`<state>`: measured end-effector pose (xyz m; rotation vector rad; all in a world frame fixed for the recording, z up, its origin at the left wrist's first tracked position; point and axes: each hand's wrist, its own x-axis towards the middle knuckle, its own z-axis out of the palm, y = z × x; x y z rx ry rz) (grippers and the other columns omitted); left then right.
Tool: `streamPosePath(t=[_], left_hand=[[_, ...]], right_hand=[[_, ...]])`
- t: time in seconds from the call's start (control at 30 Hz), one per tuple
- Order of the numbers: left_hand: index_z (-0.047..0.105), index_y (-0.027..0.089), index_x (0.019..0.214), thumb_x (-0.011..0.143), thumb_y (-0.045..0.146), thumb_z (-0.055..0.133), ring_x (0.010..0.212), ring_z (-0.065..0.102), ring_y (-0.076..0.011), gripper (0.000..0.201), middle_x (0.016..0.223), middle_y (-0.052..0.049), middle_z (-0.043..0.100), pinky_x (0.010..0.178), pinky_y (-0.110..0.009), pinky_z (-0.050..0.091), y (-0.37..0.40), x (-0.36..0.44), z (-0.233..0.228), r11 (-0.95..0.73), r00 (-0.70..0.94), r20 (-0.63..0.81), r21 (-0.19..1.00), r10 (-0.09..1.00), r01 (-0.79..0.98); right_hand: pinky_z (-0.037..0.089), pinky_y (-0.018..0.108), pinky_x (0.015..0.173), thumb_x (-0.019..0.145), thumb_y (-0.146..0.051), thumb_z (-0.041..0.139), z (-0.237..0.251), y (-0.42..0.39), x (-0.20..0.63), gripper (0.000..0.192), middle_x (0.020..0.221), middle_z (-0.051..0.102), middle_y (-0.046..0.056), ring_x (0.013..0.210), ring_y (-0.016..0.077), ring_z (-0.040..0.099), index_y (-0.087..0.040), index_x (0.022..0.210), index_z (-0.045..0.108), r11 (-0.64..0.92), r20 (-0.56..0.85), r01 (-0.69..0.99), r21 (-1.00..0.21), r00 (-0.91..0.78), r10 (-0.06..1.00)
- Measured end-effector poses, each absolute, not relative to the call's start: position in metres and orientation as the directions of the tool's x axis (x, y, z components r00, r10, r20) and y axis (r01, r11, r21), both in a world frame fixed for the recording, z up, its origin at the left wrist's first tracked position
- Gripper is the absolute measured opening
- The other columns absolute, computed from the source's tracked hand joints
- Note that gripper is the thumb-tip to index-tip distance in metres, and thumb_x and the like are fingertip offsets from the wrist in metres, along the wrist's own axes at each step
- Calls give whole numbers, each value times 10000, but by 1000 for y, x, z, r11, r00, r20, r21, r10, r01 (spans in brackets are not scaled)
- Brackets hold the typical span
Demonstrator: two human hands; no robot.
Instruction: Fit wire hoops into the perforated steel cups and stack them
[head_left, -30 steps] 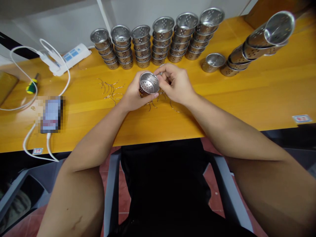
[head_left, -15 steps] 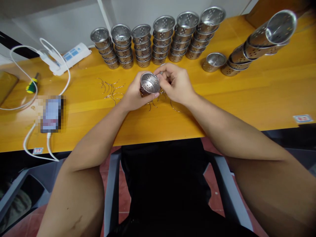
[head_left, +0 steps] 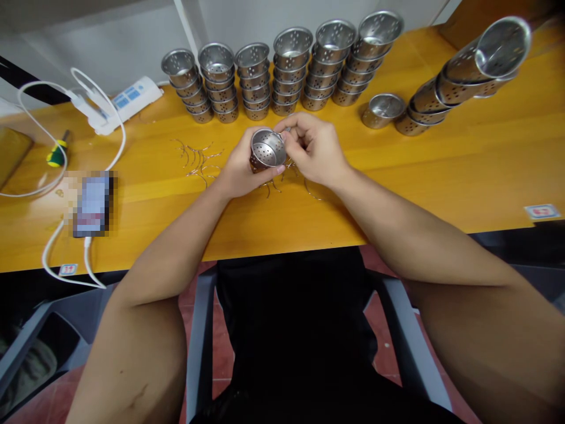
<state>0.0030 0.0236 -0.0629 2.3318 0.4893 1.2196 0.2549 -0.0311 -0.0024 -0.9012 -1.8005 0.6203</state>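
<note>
1. The left hand (head_left: 241, 168) is wrapped around a small perforated metal cup (head_left: 267, 149), held just above the wooden table (head_left: 397, 171) near its middle, open mouth tilted toward the camera
2. The right hand (head_left: 315, 150) has its fingertips pinched together at the cup's right rim; something thin seems to sit between them, but it is too small to name
3. Loose bent wire hooks (head_left: 198, 159) lie scattered on the table to the left of the hands, and a few more lie under and just beside them
4. Behind the hands stand six stacks of the same perforated cups (head_left: 282, 70) in a row, near the wall
5. To the right, a single cup (head_left: 382, 110) sits alone, and beside it a long nested stack (head_left: 463, 73) leans over on its side
6. Far left: a white power strip (head_left: 128, 100) with white cable (head_left: 39, 141), a green and yellow screwdriver (head_left: 56, 151) and a phone (head_left: 92, 203) on a charging lead
7. Nothing lies between the camera and the cup except the person's own forearms
</note>
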Motion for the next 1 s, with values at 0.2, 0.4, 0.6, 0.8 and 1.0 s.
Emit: streamPosePath(t=[0.2, 0.4, 0.6, 0.8, 1.0], left_hand=[[510, 301, 1684, 967, 951, 885, 1358, 832, -349, 1038, 1487, -132, 751, 1220, -568, 712, 20, 5, -59, -808, 529, 648, 575, 548, 132], [532, 308, 1671, 953, 978, 872, 1380, 826, -362, 1039, 1487, -136, 753, 1246, -587, 701, 18, 5, -58, -787, 529, 623, 597, 577, 156], [539, 297, 1666, 968, 964, 871, 1441, 816, -389, 1021, 1476, -128, 753, 1300, -640, 680, 17, 5, -57, -796, 527, 627, 580, 574, 176], [523, 300, 1674, 964, 957, 882, 1389, 826, -379, 1032, 1480, -135, 755, 1273, -635, 693, 17, 5, -56, -807, 535, 640, 571, 551, 148], [527, 308, 1665, 950, 981, 871, 1390, 818, -376, 1040, 1489, -142, 761, 1274, -623, 684, 18, 5, -58, -795, 540, 622, 585, 567, 161]], right_hand=[[691, 503, 847, 1168, -769, 749, -1, -32, 254, 447, 806, 489, 21, 762, 286, 567, -330, 1227, 812, 548, 502, 293, -783, -222, 836], [695, 506, 859, 1149, -812, 744, 1, -33, 253, 491, 856, 563, 47, 802, 295, 592, -327, 1198, 806, 538, 492, 307, -785, -217, 843], [713, 518, 862, 1153, -825, 746, 2, -34, 253, 505, 861, 624, 53, 777, 281, 594, -327, 1169, 829, 541, 497, 275, -795, -217, 840], [699, 506, 811, 1150, -835, 743, 1, -32, 253, 524, 823, 589, 46, 761, 277, 586, -317, 1154, 818, 553, 511, 263, -791, -212, 833], [687, 497, 761, 1131, -899, 723, 1, -32, 252, 587, 840, 606, 51, 755, 277, 609, -319, 1157, 810, 551, 516, 232, -802, -197, 834]])
